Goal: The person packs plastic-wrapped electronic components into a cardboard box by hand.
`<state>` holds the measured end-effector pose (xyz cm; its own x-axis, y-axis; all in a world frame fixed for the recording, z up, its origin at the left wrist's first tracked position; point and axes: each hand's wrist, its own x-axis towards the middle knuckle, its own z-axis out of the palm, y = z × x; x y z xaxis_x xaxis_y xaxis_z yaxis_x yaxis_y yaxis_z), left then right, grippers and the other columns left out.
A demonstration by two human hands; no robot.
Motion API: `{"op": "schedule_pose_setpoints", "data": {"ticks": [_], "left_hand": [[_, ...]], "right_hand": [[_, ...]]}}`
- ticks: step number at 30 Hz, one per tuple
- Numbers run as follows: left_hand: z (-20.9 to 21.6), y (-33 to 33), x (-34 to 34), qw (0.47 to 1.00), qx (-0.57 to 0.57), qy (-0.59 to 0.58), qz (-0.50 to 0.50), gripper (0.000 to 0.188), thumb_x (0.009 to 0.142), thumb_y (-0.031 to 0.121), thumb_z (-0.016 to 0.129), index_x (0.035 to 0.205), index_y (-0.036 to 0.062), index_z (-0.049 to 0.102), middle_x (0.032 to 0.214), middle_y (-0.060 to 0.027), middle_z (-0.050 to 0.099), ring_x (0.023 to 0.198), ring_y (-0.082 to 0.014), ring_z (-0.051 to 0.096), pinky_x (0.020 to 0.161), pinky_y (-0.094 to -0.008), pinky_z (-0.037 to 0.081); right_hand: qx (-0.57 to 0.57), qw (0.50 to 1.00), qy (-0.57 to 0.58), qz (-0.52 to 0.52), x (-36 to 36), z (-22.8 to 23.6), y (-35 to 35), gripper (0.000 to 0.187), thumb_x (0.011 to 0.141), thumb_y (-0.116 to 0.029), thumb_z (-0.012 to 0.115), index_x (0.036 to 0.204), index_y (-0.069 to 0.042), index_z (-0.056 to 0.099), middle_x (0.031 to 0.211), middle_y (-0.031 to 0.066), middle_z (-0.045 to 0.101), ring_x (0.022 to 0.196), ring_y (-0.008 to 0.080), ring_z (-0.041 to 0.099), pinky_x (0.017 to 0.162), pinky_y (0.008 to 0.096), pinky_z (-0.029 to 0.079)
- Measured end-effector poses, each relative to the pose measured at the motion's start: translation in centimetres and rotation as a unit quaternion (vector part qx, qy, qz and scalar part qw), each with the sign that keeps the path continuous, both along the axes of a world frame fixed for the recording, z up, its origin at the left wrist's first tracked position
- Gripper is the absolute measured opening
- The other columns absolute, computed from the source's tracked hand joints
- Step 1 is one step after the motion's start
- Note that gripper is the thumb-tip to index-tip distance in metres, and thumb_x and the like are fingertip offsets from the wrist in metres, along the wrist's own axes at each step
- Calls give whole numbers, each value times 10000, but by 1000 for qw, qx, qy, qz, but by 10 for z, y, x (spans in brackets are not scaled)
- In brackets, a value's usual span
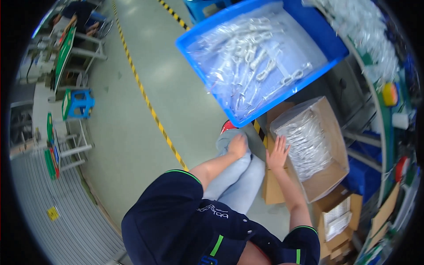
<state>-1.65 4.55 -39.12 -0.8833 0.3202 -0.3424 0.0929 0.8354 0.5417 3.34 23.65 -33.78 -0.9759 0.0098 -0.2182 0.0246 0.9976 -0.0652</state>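
Note:
My left hand (239,146) rests on my left knee; its fingers are mostly hidden from this angle. My right hand (278,153), empty with its fingers spread, lies at the near left edge of an open cardboard box (334,137). Inside that box stands a tight row of clear plastic bags (307,145) with whitish contents I cannot make out. Beyond my knees is a large blue plastic bin (338,46), tilted in view. Bundled white cables (254,55) in clear bags lie in it.
A workbench (375,101) runs along the right, piled with clear bags (366,31) at its far end. A smaller cardboard box (357,207) stands near right. Yellow-black tape (148,104) crosses the floor. A blue stool (81,104) and another person (81,17) are at the left.

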Motion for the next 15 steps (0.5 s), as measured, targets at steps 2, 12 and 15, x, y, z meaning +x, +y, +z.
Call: {"op": "schedule_pose_setpoints", "data": {"ticks": [2,12,15], "left_hand": [[37,-58,34,970,-87,-223,34,356,789,250,455,1083,75,554,1189,-161,485,1142,-292,424,944,-387,360],[178,-229,301,719,121,-477,491,363,753,337,489,968,62,590,796,-95,609,713,-240,594,676,-409,465],[228,-210,382,572,303,-437,625,389,756,377,517,1050,123,526,967,-63,545,836,-187,536,719,-365,442]], "right_hand": [[24,998,-54,2,12,35,-32,791,776,-367,531,1365,-37,119,1418,145,137,1323,284,87,1019,548,129],[-221,936,-231,-148,161,132,-110,683,772,-260,519,1303,11,186,1091,299,489,1021,424,483,903,450,357],[-246,925,-288,-41,173,147,-90,550,778,-247,498,1232,9,323,980,245,564,914,382,549,831,449,407]]}}
